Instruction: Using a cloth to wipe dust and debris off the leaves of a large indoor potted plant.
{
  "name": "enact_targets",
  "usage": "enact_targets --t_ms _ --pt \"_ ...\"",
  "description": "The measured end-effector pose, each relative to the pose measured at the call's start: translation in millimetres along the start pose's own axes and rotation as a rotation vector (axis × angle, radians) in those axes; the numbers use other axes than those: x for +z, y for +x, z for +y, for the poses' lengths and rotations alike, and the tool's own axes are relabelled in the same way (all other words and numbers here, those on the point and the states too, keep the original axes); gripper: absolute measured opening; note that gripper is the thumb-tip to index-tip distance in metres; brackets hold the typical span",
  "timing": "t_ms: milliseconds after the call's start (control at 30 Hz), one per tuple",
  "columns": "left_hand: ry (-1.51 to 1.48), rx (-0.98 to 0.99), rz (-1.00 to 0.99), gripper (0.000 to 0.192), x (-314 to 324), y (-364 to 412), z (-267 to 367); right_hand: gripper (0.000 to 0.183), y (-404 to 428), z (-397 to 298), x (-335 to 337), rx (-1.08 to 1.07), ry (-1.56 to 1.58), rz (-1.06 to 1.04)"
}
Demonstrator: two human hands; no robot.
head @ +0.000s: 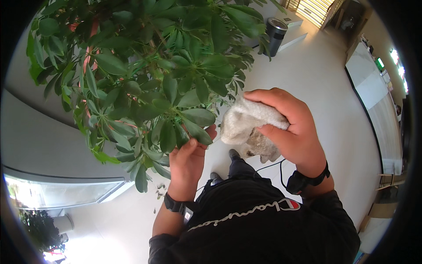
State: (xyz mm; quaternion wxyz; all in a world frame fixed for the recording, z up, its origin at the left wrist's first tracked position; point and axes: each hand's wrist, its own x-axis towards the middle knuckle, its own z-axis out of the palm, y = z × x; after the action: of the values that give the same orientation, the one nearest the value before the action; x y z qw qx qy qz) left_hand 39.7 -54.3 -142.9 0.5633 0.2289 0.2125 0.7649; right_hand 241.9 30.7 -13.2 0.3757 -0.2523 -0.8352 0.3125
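Observation:
A large leafy potted-type plant (197,67), with glossy green leaflets in whorls, fills the upper left of the head view. At its lower right edge my left hand (189,155) has its thumb against a leaf (196,131), with the fingers partly hidden behind the foliage. My right hand (290,128) grips a whitish, fluffy cloth (242,120) just right of the leaves. The cloth's lower part hangs down, stained brown and grey. Pink ribbons show among the plant's stems.
A black trash bin (276,34) with a metal rim stands at the upper right, beside a pale step. Along the right runs a long counter (371,79). A glass-sided case (72,194) is at the lower left. A dark cable (281,173) hangs near my right wrist.

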Motion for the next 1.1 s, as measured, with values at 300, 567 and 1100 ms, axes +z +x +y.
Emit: enact_targets --t_ms 300,567,1100 --pt "-0.043 0.013 0.109 0.052 -9 10 7 0.046 25 -17 43 -0.168 -0.164 -0.162" --pt "0.092 0.022 0.065 0.060 -16 -3 12 0.049 26 15 89 -0.151 -0.308 -0.188" --pt "0.321 0.092 0.278 0.033 -18 -1 11 0.051 -1 0 37 -0.007 -0.208 -0.369"
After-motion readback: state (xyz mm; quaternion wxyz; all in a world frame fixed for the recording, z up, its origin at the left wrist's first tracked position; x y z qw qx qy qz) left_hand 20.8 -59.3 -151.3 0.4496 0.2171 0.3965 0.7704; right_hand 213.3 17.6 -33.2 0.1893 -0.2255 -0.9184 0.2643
